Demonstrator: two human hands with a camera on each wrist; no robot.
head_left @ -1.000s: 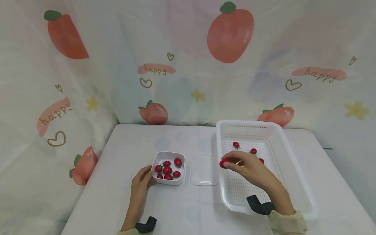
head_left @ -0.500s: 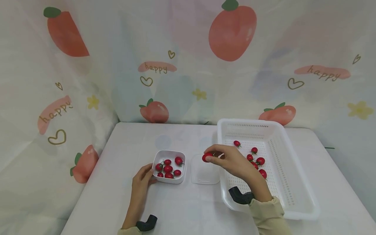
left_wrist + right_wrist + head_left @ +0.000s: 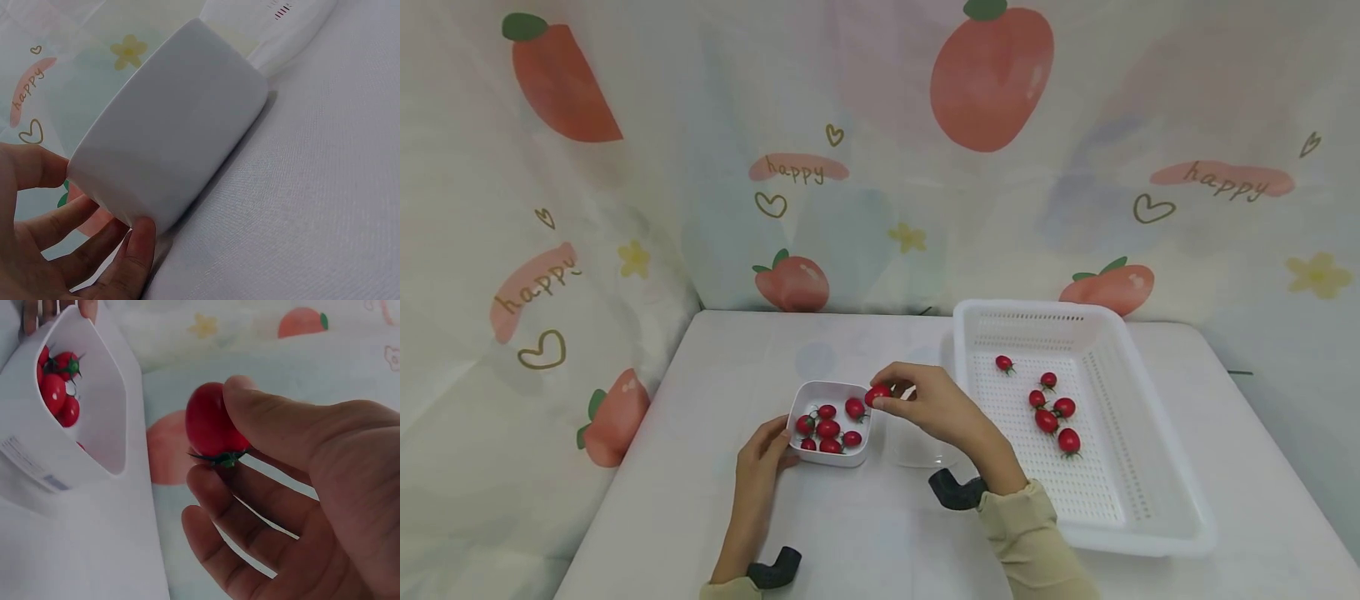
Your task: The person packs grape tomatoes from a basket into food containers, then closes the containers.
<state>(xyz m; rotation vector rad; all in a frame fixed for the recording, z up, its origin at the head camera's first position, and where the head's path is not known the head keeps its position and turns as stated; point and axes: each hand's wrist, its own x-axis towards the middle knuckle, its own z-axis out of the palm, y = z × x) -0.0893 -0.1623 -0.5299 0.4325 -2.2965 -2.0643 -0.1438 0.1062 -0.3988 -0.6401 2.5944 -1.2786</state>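
Note:
My right hand (image 3: 917,403) pinches a red cherry tomato (image 3: 877,394) (image 3: 211,425) between thumb and fingers, just over the right rim of the small white box (image 3: 829,423). Several cherry tomatoes (image 3: 828,430) (image 3: 57,387) lie inside that box. My left hand (image 3: 763,457) (image 3: 56,250) holds the box's near left corner (image 3: 169,150), fingers curled against its wall. The white perforated basket (image 3: 1142,433) to the right holds several more tomatoes (image 3: 1049,410).
A clear lid (image 3: 925,454) lies flat on the white table (image 3: 850,533) between box and basket, partly under my right hand. A fruit-printed curtain (image 3: 880,158) hangs behind and to the left of the table.
My right hand carried the tomato leftward out of the basket, over the lid, to the box's right rim. My left hand stayed on the box.

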